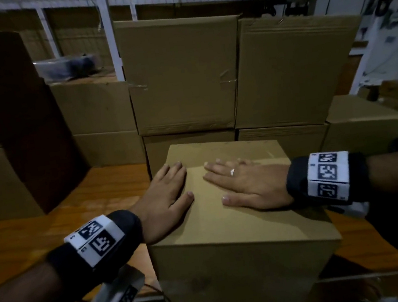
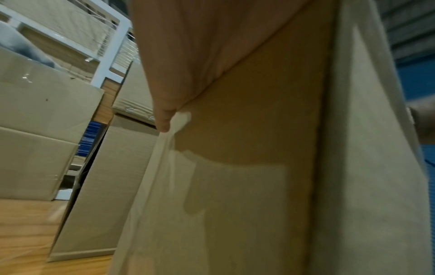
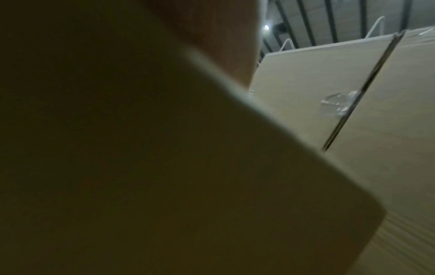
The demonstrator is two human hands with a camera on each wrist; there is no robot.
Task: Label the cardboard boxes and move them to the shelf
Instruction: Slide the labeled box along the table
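Observation:
A plain brown cardboard box (image 1: pixel 242 241) stands on the wooden shelf board (image 1: pixel 38 230) in the middle of the head view. My left hand (image 1: pixel 169 200) lies flat on the left part of its top, fingers straight. My right hand (image 1: pixel 245 185), wearing a ring, lies flat on the right part of the top. No label shows on the box faces I can see. In the left wrist view my palm (image 2: pixel 200 55) presses against the box (image 2: pixel 247 186). The right wrist view is mostly dark cardboard (image 3: pixel 141 167).
Stacked cardboard boxes (image 1: pixel 182 74) stand right behind the one under my hands, with more at the left (image 1: pixel 97 118) and right (image 1: pixel 366 121). A dark upright cardboard sheet (image 1: pixel 19 118) leans at the left. White shelf posts (image 1: pixel 108 31) rise behind.

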